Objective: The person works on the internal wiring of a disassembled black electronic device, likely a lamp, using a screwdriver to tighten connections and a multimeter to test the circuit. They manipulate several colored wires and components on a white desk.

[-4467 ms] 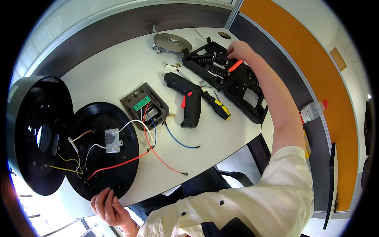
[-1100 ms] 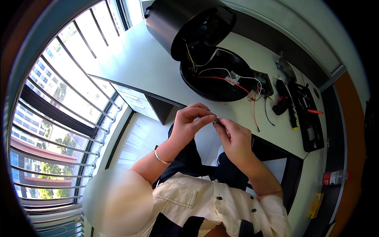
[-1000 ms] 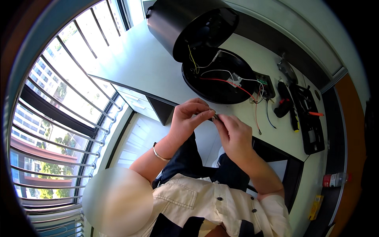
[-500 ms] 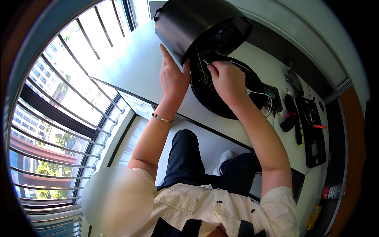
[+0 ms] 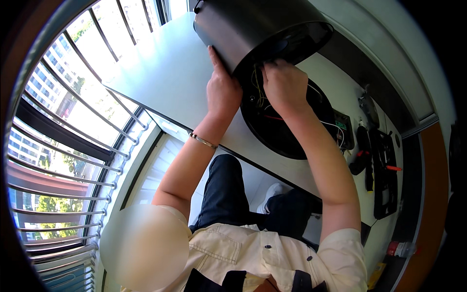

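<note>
A large black cylindrical housing [image 5: 248,34] is tipped on its side above a round black base [image 5: 277,143] on the white table. My left hand [image 5: 224,95] holds the housing at its lower edge, index finger stretched along the outer wall. At the housing's open end is my right hand [image 5: 286,85], its fingers bent together just inside; what they pinch, if anything, is hidden. Thin yellow-green wires [image 5: 255,80] run between housing and base beside these fingers. A red wire [image 5: 274,118] crosses the base near my right wrist.
Right of the base lie a dark box with a green circuit board [image 5: 343,127], a white cord [image 5: 332,124], a red-and-black tool [image 5: 360,161] and a black tool case [image 5: 385,187]. A bottle [image 5: 403,249] lies at the lower right. Barred windows [image 5: 63,146] line the left.
The view has shifted a little. My right hand has moved up and farther into the housing's opening, hiding its fingertips. My left hand keeps its place against the housing.
</note>
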Demonstrator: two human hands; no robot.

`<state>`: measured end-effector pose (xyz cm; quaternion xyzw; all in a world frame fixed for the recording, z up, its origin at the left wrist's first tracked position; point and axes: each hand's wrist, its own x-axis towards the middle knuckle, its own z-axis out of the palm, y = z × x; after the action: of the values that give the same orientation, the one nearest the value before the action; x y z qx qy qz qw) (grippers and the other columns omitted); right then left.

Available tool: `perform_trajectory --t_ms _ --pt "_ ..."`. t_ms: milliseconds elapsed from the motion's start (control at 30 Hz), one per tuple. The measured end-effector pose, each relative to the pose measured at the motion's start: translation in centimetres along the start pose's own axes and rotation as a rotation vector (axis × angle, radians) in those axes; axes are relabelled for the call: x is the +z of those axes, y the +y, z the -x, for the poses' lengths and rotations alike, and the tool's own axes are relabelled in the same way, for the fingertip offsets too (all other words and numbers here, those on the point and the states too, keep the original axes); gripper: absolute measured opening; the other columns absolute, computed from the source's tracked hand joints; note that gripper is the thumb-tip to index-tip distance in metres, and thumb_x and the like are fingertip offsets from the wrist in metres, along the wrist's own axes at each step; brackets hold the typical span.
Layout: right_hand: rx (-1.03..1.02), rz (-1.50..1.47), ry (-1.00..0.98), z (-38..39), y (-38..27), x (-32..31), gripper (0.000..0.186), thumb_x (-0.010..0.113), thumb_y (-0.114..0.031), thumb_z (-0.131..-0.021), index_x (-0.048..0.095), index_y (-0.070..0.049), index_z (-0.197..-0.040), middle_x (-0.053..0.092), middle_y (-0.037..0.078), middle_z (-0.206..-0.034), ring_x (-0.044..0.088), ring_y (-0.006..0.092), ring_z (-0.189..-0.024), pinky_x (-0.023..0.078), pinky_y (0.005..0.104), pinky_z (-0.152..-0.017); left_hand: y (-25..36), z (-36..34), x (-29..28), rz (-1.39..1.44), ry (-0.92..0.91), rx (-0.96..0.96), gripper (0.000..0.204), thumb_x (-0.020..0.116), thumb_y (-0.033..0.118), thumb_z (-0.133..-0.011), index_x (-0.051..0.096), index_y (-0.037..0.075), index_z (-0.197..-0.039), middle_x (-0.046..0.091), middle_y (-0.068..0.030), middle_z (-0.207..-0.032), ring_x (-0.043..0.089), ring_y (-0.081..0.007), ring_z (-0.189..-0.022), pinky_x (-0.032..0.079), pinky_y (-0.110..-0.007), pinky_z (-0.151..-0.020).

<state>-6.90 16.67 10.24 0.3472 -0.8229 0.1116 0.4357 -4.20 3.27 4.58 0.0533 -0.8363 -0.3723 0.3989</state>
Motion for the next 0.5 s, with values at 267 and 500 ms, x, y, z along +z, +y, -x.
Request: perform_trajectory --t_ms 267,500 --pt "0.297 -0.285 -0.036 0.2 0.5 1.1 0.016 0.061 -0.020 -0.082 0.068 -0.007 -0.075 0.065 0.011 -0.072 0.062 0.0317 -0.065 0.049 0.0398 -0.056 -0.4 -0.1 0.3 0.024 0.003 0.024 0.087 0.051 0.000 -0.077 -0.006 -0.007 -0.143 0.060 -0.0299 -0.087 0.059 -0.0456 -0.071 0.049 -0.048 -0.060" --pt "0.395 -0.327 -0.141 0.2 0.2 -0.2 0.016 0.061 -0.021 -0.082 0.070 -0.009 -0.078 0.064 0.012 -0.068 0.062 0.0334 -0.065 0.049 0.0413 -0.058 -0.5 0.0 0.2 0.032 -0.003 0.040 0.088 0.052 0.000 -0.077 -0.006 -0.007 -0.143 0.061 -0.0291 -0.085 0.059 -0.0452 -0.069 0.048 -0.048 -0.059"
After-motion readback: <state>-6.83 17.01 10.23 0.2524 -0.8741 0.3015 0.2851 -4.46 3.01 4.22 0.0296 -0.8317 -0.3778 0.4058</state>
